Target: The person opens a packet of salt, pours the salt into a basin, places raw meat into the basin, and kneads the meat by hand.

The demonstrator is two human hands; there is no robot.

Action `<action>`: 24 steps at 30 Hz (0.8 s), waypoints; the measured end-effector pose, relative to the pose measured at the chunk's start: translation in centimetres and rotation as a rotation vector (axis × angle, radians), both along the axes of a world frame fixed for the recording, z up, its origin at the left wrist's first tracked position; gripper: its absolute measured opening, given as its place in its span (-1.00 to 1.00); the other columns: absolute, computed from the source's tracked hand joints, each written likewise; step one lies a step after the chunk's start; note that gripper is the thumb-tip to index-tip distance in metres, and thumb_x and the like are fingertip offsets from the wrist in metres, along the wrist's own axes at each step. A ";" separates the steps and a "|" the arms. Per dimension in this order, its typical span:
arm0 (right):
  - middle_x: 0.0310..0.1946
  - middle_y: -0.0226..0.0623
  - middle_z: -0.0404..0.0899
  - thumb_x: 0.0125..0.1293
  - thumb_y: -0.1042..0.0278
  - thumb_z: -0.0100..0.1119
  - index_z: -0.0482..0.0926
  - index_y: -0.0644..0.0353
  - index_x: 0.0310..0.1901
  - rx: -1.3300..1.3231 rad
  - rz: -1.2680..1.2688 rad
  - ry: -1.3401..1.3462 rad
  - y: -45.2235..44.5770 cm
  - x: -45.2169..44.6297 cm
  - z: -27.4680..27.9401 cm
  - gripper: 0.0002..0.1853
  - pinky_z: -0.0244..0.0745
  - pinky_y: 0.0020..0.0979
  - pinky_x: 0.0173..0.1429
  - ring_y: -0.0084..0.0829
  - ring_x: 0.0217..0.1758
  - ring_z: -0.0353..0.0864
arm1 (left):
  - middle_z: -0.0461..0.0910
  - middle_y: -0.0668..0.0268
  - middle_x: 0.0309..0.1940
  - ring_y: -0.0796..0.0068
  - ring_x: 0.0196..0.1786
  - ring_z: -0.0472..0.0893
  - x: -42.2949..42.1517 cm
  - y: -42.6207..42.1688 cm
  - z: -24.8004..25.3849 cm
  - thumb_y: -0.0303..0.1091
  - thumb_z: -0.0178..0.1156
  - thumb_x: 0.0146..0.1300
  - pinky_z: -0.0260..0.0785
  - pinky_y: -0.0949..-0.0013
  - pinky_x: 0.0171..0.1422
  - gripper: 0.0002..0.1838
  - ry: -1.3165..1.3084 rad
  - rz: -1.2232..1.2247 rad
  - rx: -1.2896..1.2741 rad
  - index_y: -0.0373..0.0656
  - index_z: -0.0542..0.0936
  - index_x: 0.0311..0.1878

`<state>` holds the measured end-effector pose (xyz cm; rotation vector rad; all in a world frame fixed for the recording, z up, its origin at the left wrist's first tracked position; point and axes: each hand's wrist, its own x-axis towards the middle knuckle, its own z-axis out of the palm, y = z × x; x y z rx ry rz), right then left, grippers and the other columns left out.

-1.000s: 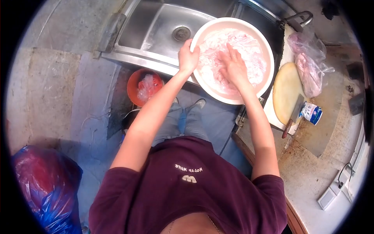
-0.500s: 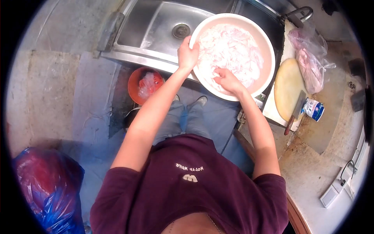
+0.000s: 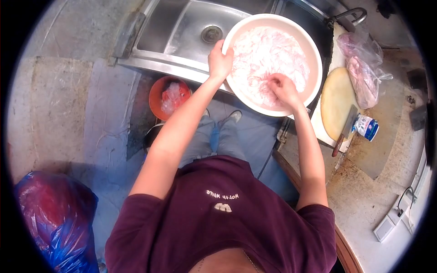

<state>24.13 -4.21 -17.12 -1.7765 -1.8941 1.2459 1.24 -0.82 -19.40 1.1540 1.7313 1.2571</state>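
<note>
A large white basin [image 3: 315, 86] sits tilted over the sink's right side, filled with pale pink, wet-looking pieces [image 3: 273, 48]. My left hand [image 3: 220, 61] is closed on the basin's left rim, thumb on the inner side. Inside the basin, near its lower right part, my right hand [image 3: 283, 88] has its fingers curled down against the pale pieces. Its fingertips are partly hidden, so whether they grip a piece cannot be made out.
Right of the basin are a round cutting board [image 3: 337, 102], a knife [image 3: 346, 132], a blue-white packet [image 3: 366, 127] and bagged pink meat [image 3: 363, 79]. A steel sink [image 3: 186, 36] is at upper left; below it stands a red bucket [image 3: 157, 98]. A bulging bag [image 3: 54, 214] lies lower left.
My right hand went from spread on the pieces to curled near the basin's lower edge, then moved right. The basin shifted slightly up. My left hand stays on the rim.
</note>
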 end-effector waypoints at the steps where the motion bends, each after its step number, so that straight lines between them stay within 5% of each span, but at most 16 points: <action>1: -0.37 -0.18 0.60 0.08 0.32 0.22 0.62 0.20 -0.25 0.343 0.001 -0.097 -0.3 -0.3 -0.1 -0.79 0.48 -0.28 -0.14 -0.22 -0.31 0.60 | 0.63 -0.01 -0.25 0.08 -0.15 0.63 0.0 -0.1 0.1 -0.40 0.11 0.13 0.42 0.24 -0.04 -0.67 0.004 -0.001 0.011 -0.29 0.52 -0.03; 9: -0.25 -0.06 0.61 0.10 0.18 0.22 0.58 0.22 -0.19 0.144 0.298 -0.287 -1.8 -5.4 -0.2 -0.68 0.46 -0.15 -0.09 -0.08 -0.16 0.60 | 0.62 -0.02 -0.24 0.09 -0.13 0.63 0.1 0.1 0.0 -0.40 0.11 0.13 0.41 0.24 -0.02 -0.68 -0.014 -0.012 -0.002 -0.30 0.52 -0.04; 13: -0.28 -0.03 0.61 0.12 0.21 0.20 0.58 0.22 -0.20 0.144 0.255 -0.205 -2.2 -5.4 -0.8 -0.71 0.46 -0.14 -0.10 -0.07 -0.18 0.60 | 0.65 0.11 -0.31 0.34 -0.23 0.64 0.0 0.1 -0.3 -0.42 0.12 0.14 0.43 0.35 -0.09 -0.69 0.014 0.002 0.029 -0.30 0.53 -0.03; 16: -0.37 -0.02 0.60 0.14 0.25 0.19 0.60 0.23 -0.23 0.108 0.162 -0.063 -2.3 -5.0 -1.2 -0.75 0.47 -0.18 -0.14 -0.08 -0.24 0.61 | 0.65 0.09 -0.28 0.34 -0.20 0.64 0.0 0.0 0.0 -0.41 0.12 0.15 0.43 0.35 -0.07 -0.69 0.021 -0.009 -0.002 -0.31 0.53 -0.03; 19: -0.44 -0.03 0.58 0.15 0.30 0.19 0.62 0.24 -0.27 0.045 0.079 0.098 -2.4 -4.7 -1.4 -0.80 0.45 -0.23 -0.22 -0.12 -0.33 0.61 | 0.62 -0.01 -0.25 0.09 -0.13 0.63 0.0 0.1 -0.2 -0.40 0.11 0.13 0.41 0.24 -0.02 -0.69 -0.014 -0.009 0.019 -0.29 0.52 -0.05; 24: -0.51 -0.09 0.55 0.13 0.32 0.22 0.64 0.26 -0.36 -0.001 0.114 0.051 -2.7 -3.6 0.1 -0.83 0.40 -0.27 -0.29 -0.18 -0.45 0.56 | 0.61 0.01 -0.24 0.05 -0.15 0.62 -0.1 -0.1 0.1 -0.38 0.13 0.12 0.41 0.17 -0.01 -0.66 0.067 -0.028 -0.010 -0.27 0.51 -0.02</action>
